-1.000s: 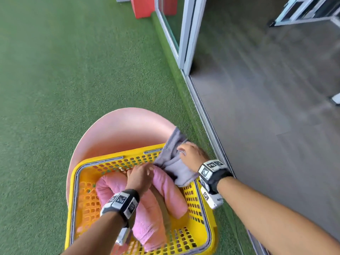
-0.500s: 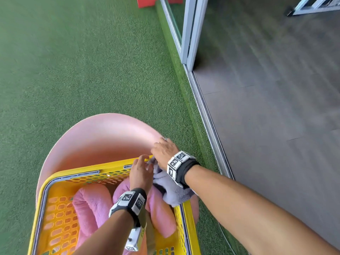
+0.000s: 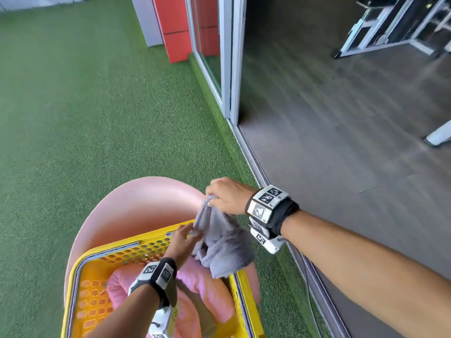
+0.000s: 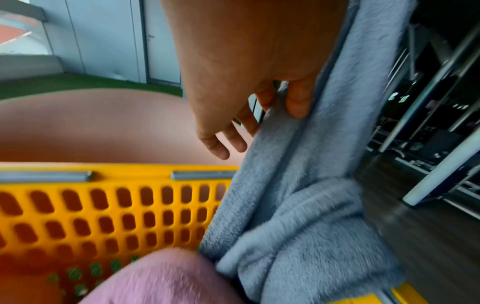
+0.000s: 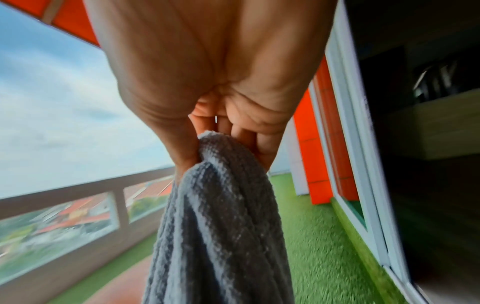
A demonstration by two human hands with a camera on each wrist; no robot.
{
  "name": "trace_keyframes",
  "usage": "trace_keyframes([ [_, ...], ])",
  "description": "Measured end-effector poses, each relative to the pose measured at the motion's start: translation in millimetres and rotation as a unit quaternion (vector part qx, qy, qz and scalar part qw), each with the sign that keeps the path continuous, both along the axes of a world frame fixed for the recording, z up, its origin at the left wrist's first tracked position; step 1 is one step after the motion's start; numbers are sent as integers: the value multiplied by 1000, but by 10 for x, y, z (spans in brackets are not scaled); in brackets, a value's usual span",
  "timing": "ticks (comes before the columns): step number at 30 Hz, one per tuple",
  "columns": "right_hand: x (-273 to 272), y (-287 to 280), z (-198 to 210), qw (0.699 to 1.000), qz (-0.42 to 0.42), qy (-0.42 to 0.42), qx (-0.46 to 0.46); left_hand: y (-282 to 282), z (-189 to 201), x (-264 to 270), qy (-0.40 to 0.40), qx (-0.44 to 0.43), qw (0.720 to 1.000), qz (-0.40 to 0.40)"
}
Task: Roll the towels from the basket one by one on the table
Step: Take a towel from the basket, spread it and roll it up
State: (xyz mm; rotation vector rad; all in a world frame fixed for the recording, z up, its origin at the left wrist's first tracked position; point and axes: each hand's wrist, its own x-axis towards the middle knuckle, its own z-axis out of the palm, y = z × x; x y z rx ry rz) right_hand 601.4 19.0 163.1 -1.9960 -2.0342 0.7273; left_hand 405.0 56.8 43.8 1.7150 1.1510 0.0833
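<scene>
Head view shows the right hand [image 3: 228, 196] bunched around 1 corner of the grey towel [image 3: 220, 245], lifting it over the yellow basket [image 3: 241, 289]; the cloth hangs down at 6 o'clock from that fist, its tail touching the basket's rim at the far right corner. The left hand [image 3: 181, 240] sits at 8 o'clock from the right, fingers fairly straight, thumb and fingertips closing lightly on the towel's hemmed edge. Pink towels [image 3: 207, 286] lie in the basket, which rests on a round pink table [image 3: 136, 211].

To do this well, I judge the right hand should keep its corner clamped and rise until the tail clears the rim. The left hand should slide along the hem to the next corner, then pinch it firmly. With 2 corners held, the towel can be spread flat on the pink surface at 12 o'clock, ready for rolling.
</scene>
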Motion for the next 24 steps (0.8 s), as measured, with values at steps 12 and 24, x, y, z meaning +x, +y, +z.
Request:
trace_keyframes([
  [12, 229, -1294, 2295, 893, -339, -32, 294, 122, 2245, 340, -277, 11, 950, -146],
  [24, -549, -4338, 2719, 707, -625, -42, 329, -1583, 3989, 1087, -352, 129, 809, -453],
])
